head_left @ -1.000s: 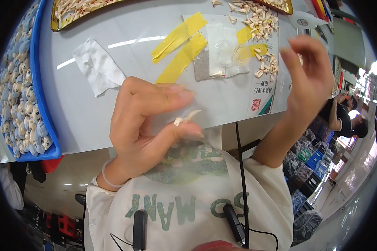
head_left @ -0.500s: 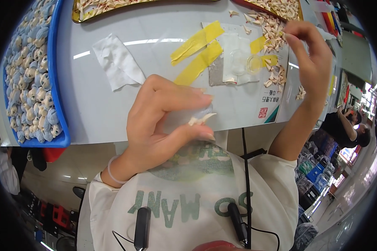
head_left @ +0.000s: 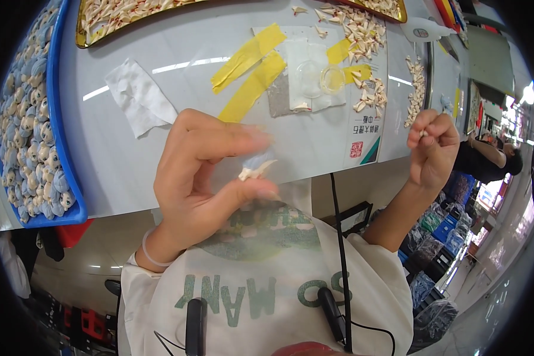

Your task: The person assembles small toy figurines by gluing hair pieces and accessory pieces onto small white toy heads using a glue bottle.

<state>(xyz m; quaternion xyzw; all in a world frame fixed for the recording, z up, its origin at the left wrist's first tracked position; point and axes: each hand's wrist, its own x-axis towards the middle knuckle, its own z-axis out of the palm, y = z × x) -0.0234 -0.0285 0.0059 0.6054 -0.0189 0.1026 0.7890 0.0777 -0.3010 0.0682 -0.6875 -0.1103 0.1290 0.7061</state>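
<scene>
Two bare hands are up over the near edge of the pale grey desk (head_left: 160, 148). The left hand (head_left: 202, 172) pinches one small cream, claw-shaped plastic piece (head_left: 254, 172) between thumb and forefinger, its grip narrow and closed on it. The piece hangs above the desk's front edge, close to the chest; its long axis runs roughly left to right, tilted slightly up toward the right, where it ends in a point. The right hand (head_left: 431, 151) is curled almost into a fist off the desk's right end, its grip closed on one tiny white bit (head_left: 422, 133) at the fingertips; the bit is too small to identify.

On the desk lie three strips of yellow tape (head_left: 249, 71) around a grey square pad (head_left: 282, 98), one crumpled white tissue (head_left: 139, 98), one small clear round dish (head_left: 332, 78), and a scatter of cream pieces (head_left: 362, 35), too many to count. One blue tray (head_left: 62, 148) of pale blue-and-cream figurines sits at the left, and two gold-rimmed trays (head_left: 80, 35) line the far edge.

The room looks like a workshop: another person (head_left: 486, 157) sits at the right, with bags stacked on the floor beyond.
</scene>
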